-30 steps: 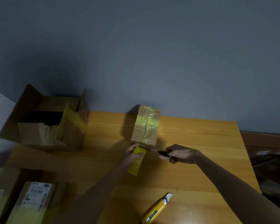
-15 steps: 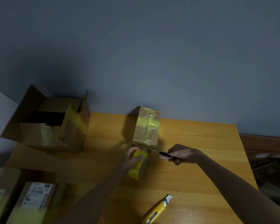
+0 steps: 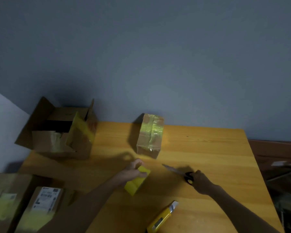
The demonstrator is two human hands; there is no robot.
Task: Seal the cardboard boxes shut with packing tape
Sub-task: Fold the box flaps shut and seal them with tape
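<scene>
A small cardboard box (image 3: pixel 149 135) wrapped in yellowish tape stands on the wooden table (image 3: pixel 208 157) near the wall. My left hand (image 3: pixel 133 170) grips a yellow roll of packing tape (image 3: pixel 137 181) a short way in front of the box. My right hand (image 3: pixel 200 181) holds black-handled scissors (image 3: pixel 180 173) with the blades pointing left toward the box. Neither hand touches the box.
A large open cardboard box (image 3: pixel 60 132) sits at the table's far left corner. A yellow utility knife (image 3: pixel 161 217) lies near the front edge. Two labelled boxes (image 3: pixel 40 204) lie at the lower left. Dark clutter lies past the table's right edge.
Both hands have pulled back from the small box toward me. The tape roll and the scissors came away with them, and the box now stands alone.
</scene>
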